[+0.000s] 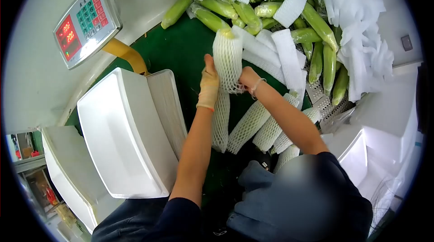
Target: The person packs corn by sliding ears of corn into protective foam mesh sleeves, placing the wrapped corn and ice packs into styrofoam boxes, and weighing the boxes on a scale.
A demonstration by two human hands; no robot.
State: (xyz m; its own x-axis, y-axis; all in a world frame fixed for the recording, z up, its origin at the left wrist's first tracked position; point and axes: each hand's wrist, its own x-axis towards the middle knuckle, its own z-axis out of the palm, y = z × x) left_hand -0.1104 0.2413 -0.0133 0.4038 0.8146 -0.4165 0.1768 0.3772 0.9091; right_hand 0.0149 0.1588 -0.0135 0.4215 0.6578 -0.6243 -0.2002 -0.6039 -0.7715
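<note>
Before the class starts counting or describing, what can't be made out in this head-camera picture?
All in the head view:
- Most of the left hand's fingers: hidden behind the upright mesh sleeve.
- Most of what is inside that sleeve: covered by its white netting.
- The full count of green cobs: white foam pieces cover some, and the top edge cuts off the heap.
- Markings on the scale's red keys: too small.

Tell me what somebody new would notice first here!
Probably the green corn heaped at the top, with white foam sleeves strewn over it. Next, maybe the red numbers on the scale, upper left. In the middle, the gloved left hand holds a white net; the right hand touches its lower end.
</note>
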